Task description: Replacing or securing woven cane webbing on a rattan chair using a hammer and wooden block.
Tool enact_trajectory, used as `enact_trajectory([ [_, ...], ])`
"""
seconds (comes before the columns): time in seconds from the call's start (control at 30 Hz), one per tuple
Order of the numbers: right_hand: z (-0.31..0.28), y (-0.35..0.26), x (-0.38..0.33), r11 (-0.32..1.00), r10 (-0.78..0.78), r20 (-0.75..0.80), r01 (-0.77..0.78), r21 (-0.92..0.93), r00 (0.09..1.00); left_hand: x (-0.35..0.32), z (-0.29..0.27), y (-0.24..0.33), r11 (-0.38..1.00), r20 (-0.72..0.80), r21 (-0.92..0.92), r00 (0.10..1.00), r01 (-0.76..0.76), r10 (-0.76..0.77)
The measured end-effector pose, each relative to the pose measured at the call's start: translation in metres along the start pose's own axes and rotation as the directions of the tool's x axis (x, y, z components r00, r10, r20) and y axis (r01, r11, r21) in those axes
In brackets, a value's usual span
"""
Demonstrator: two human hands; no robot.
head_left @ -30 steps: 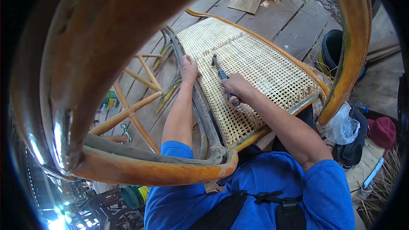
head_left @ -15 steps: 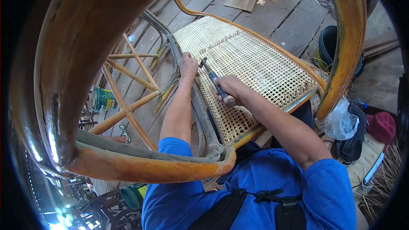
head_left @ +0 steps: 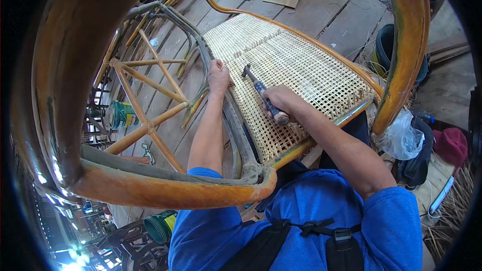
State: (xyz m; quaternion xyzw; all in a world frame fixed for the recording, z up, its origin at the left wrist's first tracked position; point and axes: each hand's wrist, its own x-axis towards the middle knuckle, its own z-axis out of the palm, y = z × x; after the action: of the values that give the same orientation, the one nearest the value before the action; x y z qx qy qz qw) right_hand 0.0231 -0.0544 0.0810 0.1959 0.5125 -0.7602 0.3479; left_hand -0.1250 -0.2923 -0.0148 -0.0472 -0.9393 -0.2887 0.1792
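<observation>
A pale woven cane panel (head_left: 301,65) stretches across a rattan furniture frame in front of me. Its left edge is where my left hand (head_left: 218,76) rests, fingers closed in a pinch; whatever sits between them is hidden. My right hand (head_left: 282,101) is wrapped round the handle of a hammer (head_left: 260,88). The hammer's dark head is above the weave, a short way right of my left hand. A row of short pegs (head_left: 258,43) crosses the panel, and more pegs (head_left: 351,105) stand along its near right edge.
Thick curved rattan poles (head_left: 409,45) rise close around me, with one bent rail (head_left: 165,190) crossing above my left arm. Crossed poles (head_left: 149,127) stand at the left. Green buckets (head_left: 122,114), a plastic bag (head_left: 403,140) and a maroon cap (head_left: 450,146) lie around the plank floor.
The hammer and my right hand have moved slightly right, away from my left hand. My left hand stays at the panel's left edge. The view has shifted a little.
</observation>
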Motion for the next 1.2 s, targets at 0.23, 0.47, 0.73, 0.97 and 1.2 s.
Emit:
enact_trajectory([
  [0.23,0.002,0.002,0.000,1.000,0.011,-0.016,-0.011,-0.011,1.000,-0.013,-0.001,0.018,0.998,0.023,0.024,0.998,0.059,-0.059],
  [0.47,-0.004,-0.001,-0.004,0.996,0.029,0.057,-0.024,-0.083,0.998,-0.008,-0.001,0.024,0.996,0.100,0.054,0.992,0.068,-0.073],
  [0.73,0.002,-0.008,-0.017,0.997,0.065,0.115,-0.058,-0.060,0.991,0.000,0.006,0.015,0.992,0.060,0.094,0.995,-0.080,0.074],
  [0.97,-0.003,-0.010,-0.024,0.987,-0.031,0.071,0.042,-0.152,0.997,-0.011,-0.009,0.021,0.996,0.045,-0.065,0.997,0.058,-0.055],
  [1.2,0.000,0.009,-0.012,0.989,-0.066,-0.011,0.067,0.129,0.998,-0.028,-0.015,0.068,0.972,0.080,-0.171,0.986,0.158,-0.146],
])
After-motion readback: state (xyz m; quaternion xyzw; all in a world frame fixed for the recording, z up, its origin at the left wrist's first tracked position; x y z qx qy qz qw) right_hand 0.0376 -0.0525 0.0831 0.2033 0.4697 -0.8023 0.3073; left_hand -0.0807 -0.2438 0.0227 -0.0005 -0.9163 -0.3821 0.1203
